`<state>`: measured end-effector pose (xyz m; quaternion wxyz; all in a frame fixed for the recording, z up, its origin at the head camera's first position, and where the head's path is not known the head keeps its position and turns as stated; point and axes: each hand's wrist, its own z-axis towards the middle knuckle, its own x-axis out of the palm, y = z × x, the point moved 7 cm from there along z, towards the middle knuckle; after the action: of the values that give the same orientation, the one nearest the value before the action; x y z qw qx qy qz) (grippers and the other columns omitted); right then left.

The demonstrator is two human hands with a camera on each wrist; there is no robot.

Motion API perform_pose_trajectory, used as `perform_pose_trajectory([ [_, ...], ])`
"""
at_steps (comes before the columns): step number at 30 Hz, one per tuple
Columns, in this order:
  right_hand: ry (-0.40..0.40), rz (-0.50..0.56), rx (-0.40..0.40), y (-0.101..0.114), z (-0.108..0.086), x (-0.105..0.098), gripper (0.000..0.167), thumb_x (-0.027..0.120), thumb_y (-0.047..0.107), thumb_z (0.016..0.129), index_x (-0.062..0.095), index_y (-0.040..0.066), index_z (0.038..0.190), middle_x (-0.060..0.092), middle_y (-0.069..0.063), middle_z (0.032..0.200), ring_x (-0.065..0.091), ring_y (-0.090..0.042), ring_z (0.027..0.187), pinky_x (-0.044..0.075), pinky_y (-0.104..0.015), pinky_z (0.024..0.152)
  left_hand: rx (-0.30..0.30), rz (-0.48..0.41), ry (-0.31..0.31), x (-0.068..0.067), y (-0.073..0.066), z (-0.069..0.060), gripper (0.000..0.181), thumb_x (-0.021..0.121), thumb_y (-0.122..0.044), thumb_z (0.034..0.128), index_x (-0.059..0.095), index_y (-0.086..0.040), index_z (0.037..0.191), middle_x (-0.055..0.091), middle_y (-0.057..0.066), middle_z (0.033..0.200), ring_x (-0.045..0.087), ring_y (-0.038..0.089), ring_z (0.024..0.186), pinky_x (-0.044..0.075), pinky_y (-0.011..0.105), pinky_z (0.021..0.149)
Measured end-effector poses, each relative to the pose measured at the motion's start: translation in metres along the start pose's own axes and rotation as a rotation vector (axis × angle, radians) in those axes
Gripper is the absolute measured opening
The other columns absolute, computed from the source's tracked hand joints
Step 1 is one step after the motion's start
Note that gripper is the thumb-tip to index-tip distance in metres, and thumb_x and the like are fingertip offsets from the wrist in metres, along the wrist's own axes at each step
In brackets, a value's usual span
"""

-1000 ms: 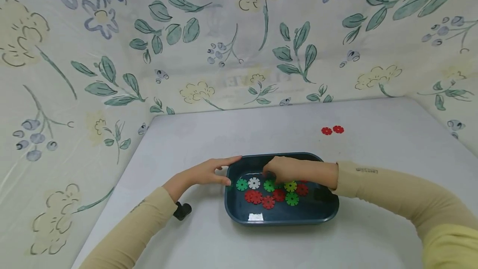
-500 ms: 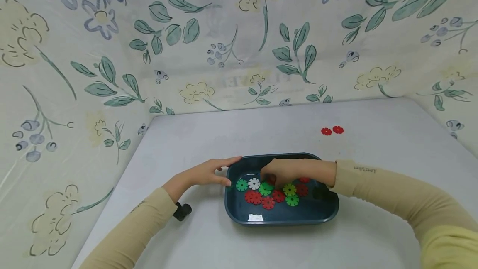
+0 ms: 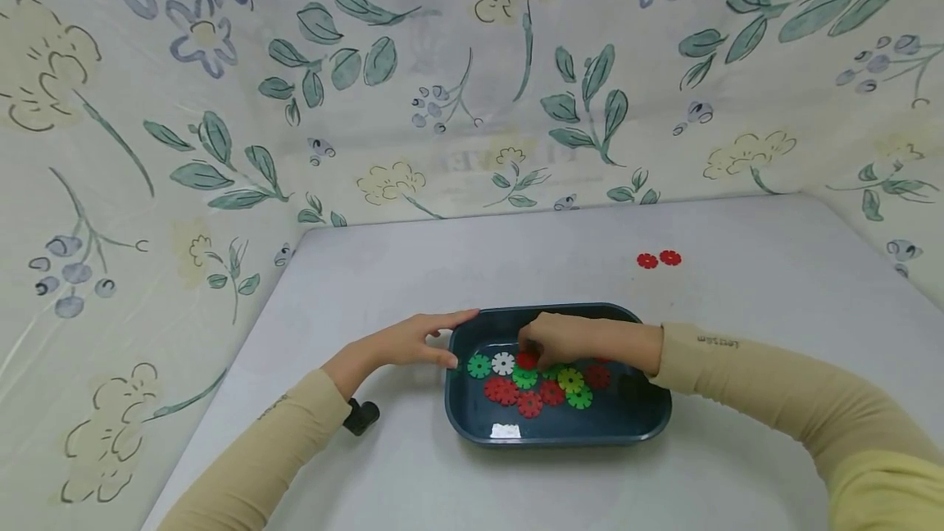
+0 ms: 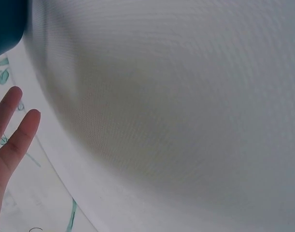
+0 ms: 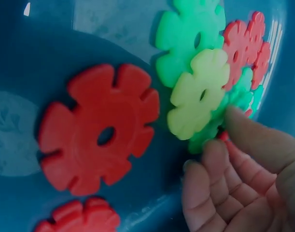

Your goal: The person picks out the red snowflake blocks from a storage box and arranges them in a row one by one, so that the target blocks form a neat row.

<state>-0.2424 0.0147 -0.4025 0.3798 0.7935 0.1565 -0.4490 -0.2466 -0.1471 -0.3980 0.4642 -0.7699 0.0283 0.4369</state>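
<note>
A dark blue tray [image 3: 560,431] holds several flower-shaped slotted plastic discs in red, green, yellow-green and white. My right hand [image 3: 560,336] reaches into it, pinching a red disc [image 3: 527,360] over a green disc [image 3: 525,378]. In the right wrist view only a sliver of that red disc shows between thumb and fingers; a yellow-green disc [image 5: 200,94] and a larger red disc [image 5: 100,129] lie nearby. My left hand [image 3: 401,341] rests with extended fingers at the tray's left end. A white disc [image 3: 503,364] lies left of the pinched one.
Two red discs [image 3: 659,259] lie on the white table [image 3: 383,269] behind the tray. A black device [image 3: 361,416] sits at the left wrist. A floral-patterned sheet [image 3: 442,146] rises behind and beside the table.
The red disc under my right fingers has come into clearer view over the green disc. The green and yellow-green discs near the hand have shifted slightly. My left hand stays in place.
</note>
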Motion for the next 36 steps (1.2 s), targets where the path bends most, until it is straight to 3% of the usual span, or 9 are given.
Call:
perform_pose_trajectory([
  [12, 0.077, 0.049, -0.052, 0.002, 0.0, 0.006, 0.028, 0.074, 0.015, 0.077, 0.059, 0.013, 0.101, 0.053, 0.006, 0.069, 0.047, -0.005, 0.06, 0.041, -0.016, 0.054, 0.001, 0.006, -0.002, -0.002, 0.001, 0.001, 0.071, 0.065, -0.023, 0.0848, 0.028, -0.016, 0.145, 0.03, 0.006, 0.148, 0.03, 0.028, 0.134, 0.035, 0.054, 0.098],
  [19, 0.065, 0.044, -0.071, 0.007, -0.004, 0.0, 0.027, 0.074, 0.016, 0.076, 0.058, 0.017, 0.097, 0.056, 0.006, 0.075, 0.05, -0.006, 0.067, 0.045, -0.017, 0.06, -0.003, -0.018, -0.012, -0.002, 0.0, 0.001, 0.072, 0.065, -0.026, 0.0848, 0.027, -0.015, 0.145, 0.029, 0.005, 0.149, 0.03, 0.027, 0.134, 0.035, 0.053, 0.098],
  [24, 0.043, 0.046, -0.036, 0.012, -0.014, -0.012, 0.027, 0.075, 0.018, 0.076, 0.057, 0.016, 0.097, 0.059, 0.005, 0.089, 0.053, -0.009, 0.081, 0.048, -0.02, 0.069, 0.032, -0.04, -0.016, 0.003, 0.0, -0.002, 0.075, 0.065, -0.027, 0.0845, 0.023, -0.015, 0.146, 0.024, 0.002, 0.151, 0.023, 0.025, 0.137, 0.027, 0.053, 0.104],
  [29, 0.005, 0.087, -0.022, 0.014, -0.029, -0.033, 0.029, 0.074, 0.017, 0.076, 0.057, 0.013, 0.099, 0.058, 0.003, 0.089, 0.052, -0.012, 0.082, 0.049, -0.024, 0.069, 0.066, -0.03, -0.039, 0.004, 0.002, -0.005, 0.075, 0.065, -0.029, 0.084, 0.024, -0.016, 0.146, 0.022, 0.002, 0.152, 0.021, 0.026, 0.138, 0.022, 0.055, 0.105],
  [36, -0.14, 0.103, 0.021, -0.011, -0.049, -0.069, 0.031, 0.072, 0.015, 0.078, 0.057, 0.008, 0.105, 0.06, -0.003, 0.093, 0.054, -0.015, 0.078, 0.05, -0.024, 0.069, 0.112, 0.009, -0.064, 0.005, -0.001, -0.003, 0.071, 0.064, -0.021, 0.0836, 0.028, -0.011, 0.144, 0.02, 0.002, 0.152, 0.019, 0.027, 0.138, 0.021, 0.057, 0.105],
])
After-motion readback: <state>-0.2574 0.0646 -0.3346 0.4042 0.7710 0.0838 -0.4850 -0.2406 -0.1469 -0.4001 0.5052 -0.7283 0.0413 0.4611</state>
